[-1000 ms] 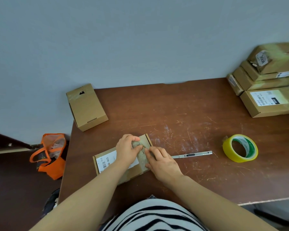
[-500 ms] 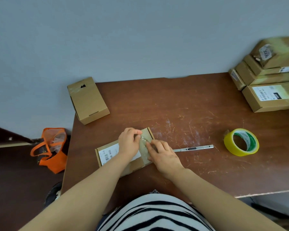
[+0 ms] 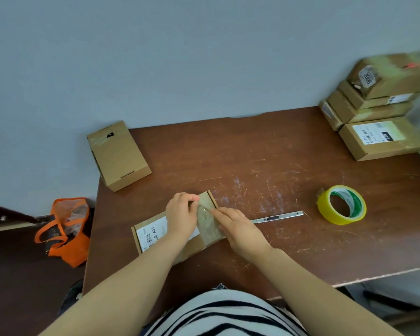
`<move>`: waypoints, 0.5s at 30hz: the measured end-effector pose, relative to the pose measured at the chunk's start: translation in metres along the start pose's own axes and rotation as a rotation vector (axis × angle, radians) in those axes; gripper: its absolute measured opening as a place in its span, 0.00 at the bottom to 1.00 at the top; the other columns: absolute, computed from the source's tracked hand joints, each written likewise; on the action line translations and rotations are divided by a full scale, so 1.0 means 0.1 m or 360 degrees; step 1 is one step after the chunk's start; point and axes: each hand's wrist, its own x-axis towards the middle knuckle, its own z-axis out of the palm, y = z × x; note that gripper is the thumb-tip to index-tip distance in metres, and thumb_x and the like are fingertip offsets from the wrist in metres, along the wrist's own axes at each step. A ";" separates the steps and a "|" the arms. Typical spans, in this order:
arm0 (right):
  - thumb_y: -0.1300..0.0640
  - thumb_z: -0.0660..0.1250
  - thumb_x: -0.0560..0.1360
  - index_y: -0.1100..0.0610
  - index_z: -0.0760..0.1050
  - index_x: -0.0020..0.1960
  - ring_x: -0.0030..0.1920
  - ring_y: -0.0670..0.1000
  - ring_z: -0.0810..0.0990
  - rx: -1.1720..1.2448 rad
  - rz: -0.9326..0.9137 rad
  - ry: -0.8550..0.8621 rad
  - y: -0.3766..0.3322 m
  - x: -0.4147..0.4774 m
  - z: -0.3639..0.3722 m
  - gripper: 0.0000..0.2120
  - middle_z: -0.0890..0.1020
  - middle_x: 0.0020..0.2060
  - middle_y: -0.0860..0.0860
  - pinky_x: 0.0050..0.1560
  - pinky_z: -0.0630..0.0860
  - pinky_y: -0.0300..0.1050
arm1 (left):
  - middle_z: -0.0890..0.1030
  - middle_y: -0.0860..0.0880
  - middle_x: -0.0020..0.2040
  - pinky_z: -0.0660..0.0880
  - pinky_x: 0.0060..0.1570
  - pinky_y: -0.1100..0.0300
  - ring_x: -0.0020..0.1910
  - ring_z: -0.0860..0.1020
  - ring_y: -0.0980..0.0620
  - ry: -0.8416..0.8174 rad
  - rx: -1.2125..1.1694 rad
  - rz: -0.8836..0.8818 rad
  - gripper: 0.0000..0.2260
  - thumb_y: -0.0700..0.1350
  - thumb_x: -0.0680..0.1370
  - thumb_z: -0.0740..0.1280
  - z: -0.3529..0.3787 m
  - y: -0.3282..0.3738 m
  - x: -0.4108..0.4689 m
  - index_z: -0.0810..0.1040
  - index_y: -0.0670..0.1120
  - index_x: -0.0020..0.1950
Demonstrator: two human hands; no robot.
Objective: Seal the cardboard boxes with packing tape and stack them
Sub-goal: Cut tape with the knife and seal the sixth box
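Head camera looks down at a brown, scratched table [image 3: 252, 163] where a flat box [image 3: 192, 246] lies near the front edge, its long side running at a slant and a white printed label [image 3: 152, 235] on its left half. A strip of clear packing tape [image 3: 210, 230] crosses the box's right end. The left hand [image 3: 181, 214] rests on top of the box with its fingers curled over the box's far edge, holding it, and its thumb tip touches the tape strip. The right hand [image 3: 240, 229] lies at the box's right end with the fingers nearly straight and close together, the fingertips [image 3: 215, 210] pressing down on the tape. Just right of the box, and partly hidden under the right hand, a slim metal cutter [image 3: 277, 217] lies flat on the table. Farther right of the box sits a yellow tape roll [image 3: 341, 204] with a green and white core, tilted on its side. Behind the box and to its left, a taller closed box [image 3: 119, 155] stands at the table's back corner against the grey wall. Far to the right and behind the box, a stack of boxes [image 3: 378, 105] is piled at the other back corner, with a labelled one [image 3: 381, 139] at the front. Left of the box, down off the table, an orange bag [image 3: 63, 236] sits on the dark floor. A black and white striped shirt [image 3: 223, 314] fills the bottom of the view.
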 end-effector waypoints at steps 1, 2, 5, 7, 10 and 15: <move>0.60 0.54 0.82 0.53 0.59 0.76 0.71 0.50 0.61 0.0082 0.0071 0.0096 0.04 -0.03 -0.06 0.22 0.65 0.71 0.50 0.69 0.62 0.42 | 0.78 0.46 0.53 0.70 0.57 0.50 0.54 0.75 0.45 0.0042 -0.0007 -0.0006 0.07 0.39 0.79 0.64 0.01 0.01 0.00 0.81 0.44 0.50; 0.61 0.54 0.82 0.54 0.63 0.75 0.70 0.51 0.63 0.0156 0.0174 0.0234 0.11 -0.07 -0.13 0.21 0.67 0.70 0.51 0.68 0.64 0.43 | 0.78 0.45 0.55 0.70 0.59 0.49 0.56 0.74 0.43 0.0108 0.0004 -0.0008 0.07 0.39 0.79 0.64 0.03 0.03 -0.01 0.82 0.43 0.50; 0.68 0.59 0.77 0.58 0.71 0.68 0.66 0.53 0.69 0.0266 0.0569 0.0688 0.49 -0.25 -0.39 0.21 0.73 0.65 0.52 0.66 0.65 0.42 | 0.71 0.42 0.66 0.61 0.67 0.49 0.67 0.66 0.40 0.0274 0.0050 -0.0053 0.10 0.38 0.76 0.67 0.07 0.16 -0.01 0.80 0.43 0.57; 0.72 0.62 0.70 0.60 0.72 0.65 0.65 0.56 0.69 0.0227 0.0881 0.0895 0.82 -0.40 -0.56 0.24 0.74 0.63 0.55 0.66 0.65 0.46 | 0.67 0.42 0.70 0.57 0.70 0.50 0.70 0.62 0.42 0.0259 0.0056 -0.0071 0.12 0.39 0.76 0.67 0.10 0.32 0.01 0.79 0.44 0.60; 0.71 0.66 0.68 0.63 0.66 0.70 0.68 0.61 0.63 0.0150 0.1398 0.0906 1.22 -0.62 -0.76 0.30 0.68 0.67 0.60 0.68 0.60 0.52 | 0.65 0.44 0.71 0.57 0.70 0.51 0.71 0.61 0.44 0.0201 0.0038 -0.0034 0.12 0.43 0.78 0.66 0.14 0.59 0.04 0.78 0.47 0.60; 0.50 0.63 0.78 0.53 0.70 0.66 0.67 0.54 0.68 -0.0403 0.1530 0.0162 1.57 -0.82 -0.86 0.18 0.74 0.64 0.52 0.72 0.56 0.49 | 0.66 0.48 0.70 0.64 0.69 0.50 0.68 0.65 0.48 -0.0045 -0.0009 0.0058 0.13 0.45 0.79 0.64 0.23 1.01 0.06 0.76 0.49 0.63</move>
